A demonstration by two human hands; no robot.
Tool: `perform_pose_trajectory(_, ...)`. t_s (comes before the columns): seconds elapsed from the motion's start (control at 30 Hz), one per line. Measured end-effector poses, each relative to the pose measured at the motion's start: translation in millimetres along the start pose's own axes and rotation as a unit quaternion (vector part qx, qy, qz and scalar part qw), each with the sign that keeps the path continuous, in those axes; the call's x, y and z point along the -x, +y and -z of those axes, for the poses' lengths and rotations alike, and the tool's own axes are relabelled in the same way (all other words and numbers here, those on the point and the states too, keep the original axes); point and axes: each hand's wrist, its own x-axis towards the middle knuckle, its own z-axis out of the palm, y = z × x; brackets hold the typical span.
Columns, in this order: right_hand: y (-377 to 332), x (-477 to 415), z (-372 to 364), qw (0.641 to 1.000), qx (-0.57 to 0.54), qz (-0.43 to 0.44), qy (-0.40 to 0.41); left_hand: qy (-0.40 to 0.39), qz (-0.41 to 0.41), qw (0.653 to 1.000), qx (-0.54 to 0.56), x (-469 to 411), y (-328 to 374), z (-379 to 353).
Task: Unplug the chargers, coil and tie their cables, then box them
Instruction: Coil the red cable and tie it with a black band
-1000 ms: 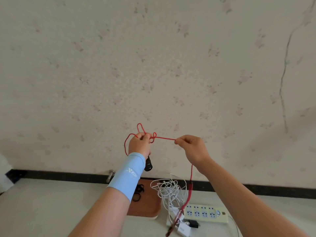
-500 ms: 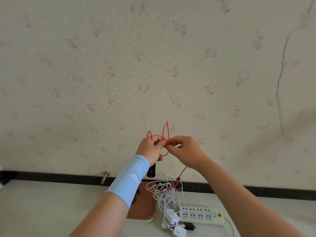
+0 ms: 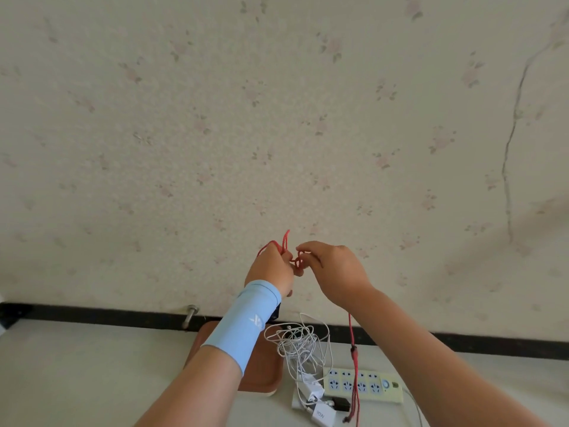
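Note:
I hold a thin red cable (image 3: 354, 362) up in front of the wall. My left hand (image 3: 270, 268), with a light blue wrist sleeve, grips small coiled loops of it; a loop sticks up above the fingers. My right hand (image 3: 334, 272) pinches the cable right beside the left hand. The cable's free end hangs under my right wrist down over the power strip (image 3: 388, 388). A dark charger body (image 3: 275, 312) hangs below my left wrist, mostly hidden.
A tangle of white cables (image 3: 297, 343) lies on the table with white charger blocks (image 3: 320, 412) near the front edge. A brown tray (image 3: 261, 374) sits behind my left forearm. A metal bolt (image 3: 189, 315) stands at the wall's black baseboard.
My right hand came in from the right to meet the left, feeding red cable into loops. The hanging end now swings lower over the power strip. The view tilted slightly.

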Motion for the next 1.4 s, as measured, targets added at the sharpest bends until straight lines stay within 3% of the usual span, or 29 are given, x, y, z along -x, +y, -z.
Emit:
perform_pose_trajectory(0.07, 0.2, -2.9, 5.7, 0.997, 0.074, -0.005, -0.013, 0.058, 0.001, 0.997, 0.045, -1.5, -1.0, 5.6)
perform_pose_trajectory(0.13, 1.8, -3.6, 8.2, 0.998, 0.045, -0.032, -0.034, 0.098, 0.011, 0.987, 0.131, -4.3, -5.1, 18.7)
perform_pose_trajectory(0.23, 1.9, -1.1, 5.1, 0.99, -0.087, -0.097, -0.048, 0.056, 0.004, 0.976, 0.21, -2.0, -16.4, 42.4)
perform_pose_trajectory(0.37, 7.6, -4.2, 4.5, 0.981, -0.083, -0.173, -0.035, 0.031, -0.002, 0.961, 0.274, 8.8, -25.8, 57.8)
perform_pose_trajectory(0.47, 4.1, -2.8, -4.9, 0.978, -0.052, -0.164, -0.12, 0.024, -0.006, 0.957, 0.289, 14.0, -26.0, 66.8)
perform_pose_trajectory(0.6, -14.4, 1.8, -23.5, 0.942, -0.256, -0.114, -0.186, -0.055, -0.007, 0.955, 0.291, 15.6, -26.2, 68.8)
perform_pose_trajectory(0.67, -20.6, 0.0, -26.2, 0.927, -0.297, -0.087, -0.211, -0.089, -0.002, 0.948, 0.305, 16.0, -24.0, 66.3)
perform_pose_trajectory(0.73, -24.9, 0.0, -26.9, 0.93, -0.282, -0.083, -0.222, -0.096, 0.008, 0.931, 0.352, 14.9, -22.0, 67.7)
perform_pose_trajectory(0.83, -17.7, -1.5, -29.8, 0.948, -0.201, -0.107, -0.223, -0.044, 0.016, 0.9, 0.433, 6.7, -22.5, 79.8)
perform_pose_trajectory(0.93, 3.5, -0.6, -31.9, 0.931, -0.08, -0.153, -0.323, 0.036, 0.034, 0.868, 0.493, -3.7, -30.5, 100.5)
perform_pose_trajectory(1.0, 14.6, 1.2, -34.3, 0.911, -0.012, -0.183, -0.37, 0.069, 0.061, 0.904, 0.418, -10.5, -43.0, 109.1)
perform_pose_trajectory(1.07, 15.4, -1.6, -36.5, 0.915, -0.042, -0.224, -0.333, 0.054, 0.117, 0.966, 0.224, -13.0, -53.9, 109.1)
perform_pose_trajectory(1.1, 12.4, -4.7, -36.2, 0.92, -0.087, -0.238, -0.297, 0.019, 0.151, 0.979, 0.136, -12.5, -56.0, 106.4)
perform_pose_trajectory(1.17, 1.9, -12.3, -33.3, 0.924, -0.175, -0.242, -0.237, -0.071, 0.2, 0.977, 0.025, -7.7, -53.0, 98.3)
perform_pose_trajectory(1.23, -9.1, -16.6, -29.6, 0.916, -0.249, -0.232, -0.211, -0.133, 0.188, 0.97, -0.071, -3.6, -45.7, 89.3)
perform_pose_trajectory(1.3, -16.4, -16.9, -28.6, 0.915, -0.277, -0.2, -0.212, -0.161, 0.156, 0.973, -0.063, -4.0, -39.0, 76.4)
perform_pose_trajectory(1.4, -20.1, -14.0, -31.1, 0.918, -0.284, -0.15, -0.231, -0.154, 0.13, 0.976, 0.078, -8.4, -29.5, 53.2)
